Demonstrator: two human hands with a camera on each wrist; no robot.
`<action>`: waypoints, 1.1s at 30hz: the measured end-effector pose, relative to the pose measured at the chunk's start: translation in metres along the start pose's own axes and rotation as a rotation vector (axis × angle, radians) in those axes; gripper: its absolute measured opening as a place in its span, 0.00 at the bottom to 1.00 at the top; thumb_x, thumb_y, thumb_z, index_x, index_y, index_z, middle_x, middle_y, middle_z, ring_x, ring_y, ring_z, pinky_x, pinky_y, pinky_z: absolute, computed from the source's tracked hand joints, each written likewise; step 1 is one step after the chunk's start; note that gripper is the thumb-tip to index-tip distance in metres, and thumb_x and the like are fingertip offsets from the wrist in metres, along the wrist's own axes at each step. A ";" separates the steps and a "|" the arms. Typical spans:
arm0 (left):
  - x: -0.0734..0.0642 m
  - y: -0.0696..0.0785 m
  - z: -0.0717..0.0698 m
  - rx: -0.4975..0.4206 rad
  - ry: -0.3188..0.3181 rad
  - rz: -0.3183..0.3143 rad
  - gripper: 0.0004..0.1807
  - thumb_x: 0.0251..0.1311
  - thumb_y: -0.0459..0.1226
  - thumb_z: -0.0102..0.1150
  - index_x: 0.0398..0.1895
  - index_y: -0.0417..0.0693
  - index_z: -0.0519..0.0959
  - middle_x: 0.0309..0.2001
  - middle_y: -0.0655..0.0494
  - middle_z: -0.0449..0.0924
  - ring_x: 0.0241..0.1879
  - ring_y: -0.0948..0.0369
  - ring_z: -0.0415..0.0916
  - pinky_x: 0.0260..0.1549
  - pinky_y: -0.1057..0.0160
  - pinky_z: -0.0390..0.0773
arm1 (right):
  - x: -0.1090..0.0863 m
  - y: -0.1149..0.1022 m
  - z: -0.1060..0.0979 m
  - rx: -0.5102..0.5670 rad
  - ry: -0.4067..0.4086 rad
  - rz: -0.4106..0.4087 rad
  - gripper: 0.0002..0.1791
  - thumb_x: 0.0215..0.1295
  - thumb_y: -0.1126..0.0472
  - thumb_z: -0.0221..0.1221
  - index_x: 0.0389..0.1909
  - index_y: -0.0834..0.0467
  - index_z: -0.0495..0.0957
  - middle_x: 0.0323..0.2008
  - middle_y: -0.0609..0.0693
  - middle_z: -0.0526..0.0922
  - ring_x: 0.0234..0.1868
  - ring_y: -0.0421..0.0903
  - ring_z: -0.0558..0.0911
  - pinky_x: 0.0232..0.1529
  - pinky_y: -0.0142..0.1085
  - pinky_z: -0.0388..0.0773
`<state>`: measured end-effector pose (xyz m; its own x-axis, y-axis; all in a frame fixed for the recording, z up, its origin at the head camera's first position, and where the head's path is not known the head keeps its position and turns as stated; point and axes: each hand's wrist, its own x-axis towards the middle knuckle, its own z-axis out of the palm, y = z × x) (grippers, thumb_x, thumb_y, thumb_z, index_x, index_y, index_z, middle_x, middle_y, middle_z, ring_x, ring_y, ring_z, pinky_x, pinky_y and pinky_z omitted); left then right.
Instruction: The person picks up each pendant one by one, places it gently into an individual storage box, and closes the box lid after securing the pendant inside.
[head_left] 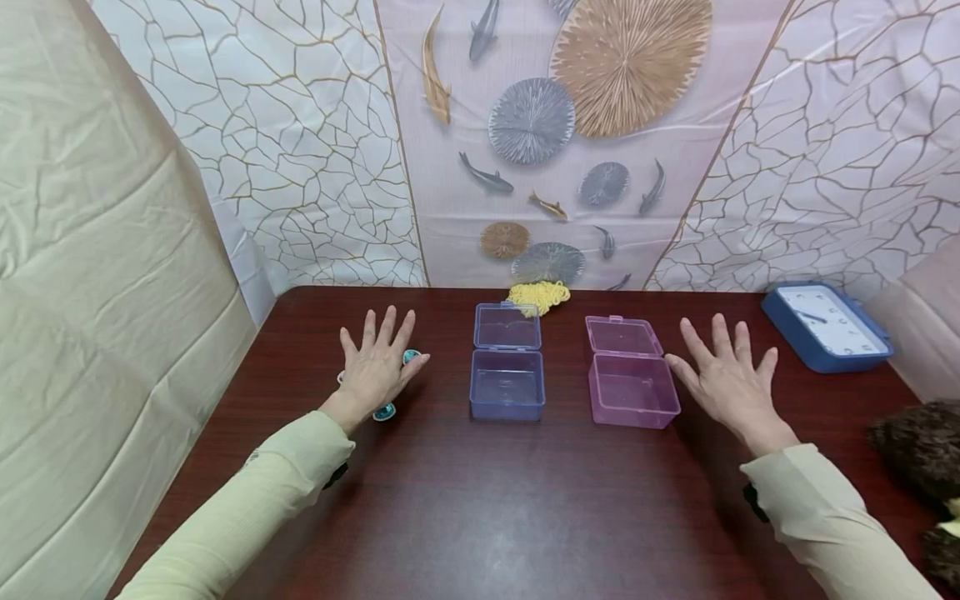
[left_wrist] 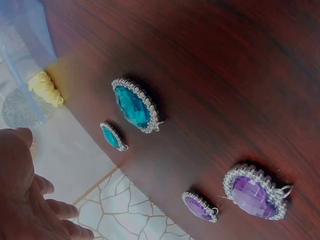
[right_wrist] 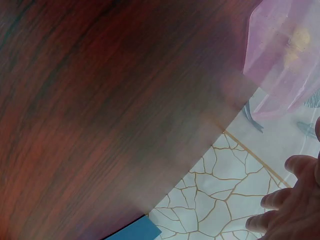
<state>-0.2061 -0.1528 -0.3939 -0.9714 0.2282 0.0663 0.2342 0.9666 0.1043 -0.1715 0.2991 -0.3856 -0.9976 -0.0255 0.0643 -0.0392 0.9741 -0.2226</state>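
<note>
My left hand (head_left: 372, 371) is held over the left of the table with its fingers spread and nothing in them. Under and around it lie jewelled pendants with silvery beaded rims: a large teal one (left_wrist: 132, 106), a small teal one (left_wrist: 111, 137), a large purple one (left_wrist: 252, 196) and a small purple one (left_wrist: 199, 207). In the head view that hand mostly hides them. My right hand (head_left: 729, 385), also spread and holding nothing, is just right of a pink transparent box (head_left: 633, 417) with its lid raised. A blue-violet transparent box (head_left: 507, 410), lid up too, stands left of it.
A bundle of yellow cord (head_left: 542, 295) lies behind the blue-violet box. At the back right sits a blue-framed clock (head_left: 828, 321). Something brown and fluffy (head_left: 918, 450) is at the right edge. Patterned cloth (head_left: 330, 142) hangs along the table's far edge.
</note>
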 end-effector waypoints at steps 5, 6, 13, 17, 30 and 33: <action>-0.001 -0.001 0.000 -0.005 -0.017 -0.011 0.39 0.68 0.58 0.40 0.75 0.54 0.44 0.75 0.44 0.41 0.73 0.42 0.32 0.62 0.27 0.37 | -0.002 0.000 0.000 0.045 0.010 0.000 0.38 0.70 0.35 0.37 0.73 0.55 0.48 0.70 0.72 0.39 0.70 0.70 0.33 0.58 0.75 0.29; -0.001 -0.002 -0.001 -0.009 -0.021 -0.015 0.39 0.68 0.58 0.40 0.75 0.54 0.44 0.75 0.44 0.41 0.73 0.42 0.32 0.62 0.27 0.37 | -0.003 0.000 0.000 0.070 0.013 0.000 0.38 0.70 0.36 0.37 0.73 0.55 0.49 0.70 0.72 0.40 0.70 0.70 0.34 0.58 0.75 0.29; -0.006 -0.014 -0.007 -0.187 -0.025 -0.049 0.37 0.68 0.56 0.42 0.74 0.51 0.48 0.74 0.43 0.43 0.72 0.41 0.36 0.64 0.30 0.42 | -0.009 0.007 0.000 0.363 0.038 -0.075 0.33 0.71 0.47 0.48 0.69 0.64 0.57 0.65 0.72 0.59 0.65 0.70 0.59 0.59 0.63 0.59; -0.012 -0.030 -0.014 -0.401 0.025 -0.034 0.32 0.68 0.50 0.46 0.70 0.44 0.59 0.70 0.40 0.55 0.70 0.42 0.49 0.65 0.38 0.52 | -0.013 0.011 0.002 0.544 -0.021 -0.120 0.32 0.68 0.53 0.55 0.66 0.67 0.61 0.61 0.70 0.68 0.56 0.54 0.75 0.48 0.28 0.75; -0.055 -0.107 -0.011 -0.829 -0.001 -0.216 0.26 0.63 0.44 0.58 0.58 0.34 0.72 0.53 0.38 0.77 0.44 0.66 0.76 0.39 0.71 0.77 | -0.015 0.013 0.015 0.748 -0.246 -0.233 0.42 0.59 0.63 0.63 0.70 0.66 0.52 0.63 0.71 0.64 0.53 0.24 0.70 0.46 0.15 0.71; -0.065 -0.118 -0.005 -0.935 -0.066 -0.207 0.26 0.61 0.38 0.59 0.57 0.28 0.70 0.52 0.33 0.76 0.38 0.76 0.75 0.36 0.75 0.78 | -0.014 0.012 0.017 0.742 -0.248 -0.238 0.42 0.59 0.62 0.64 0.70 0.66 0.52 0.62 0.72 0.65 0.51 0.23 0.70 0.45 0.15 0.71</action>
<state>-0.1702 -0.2821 -0.4052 -0.9908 0.0970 -0.0949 -0.0324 0.5105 0.8593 -0.1589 0.3078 -0.4057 -0.9380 -0.3465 -0.0071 -0.1920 0.5365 -0.8218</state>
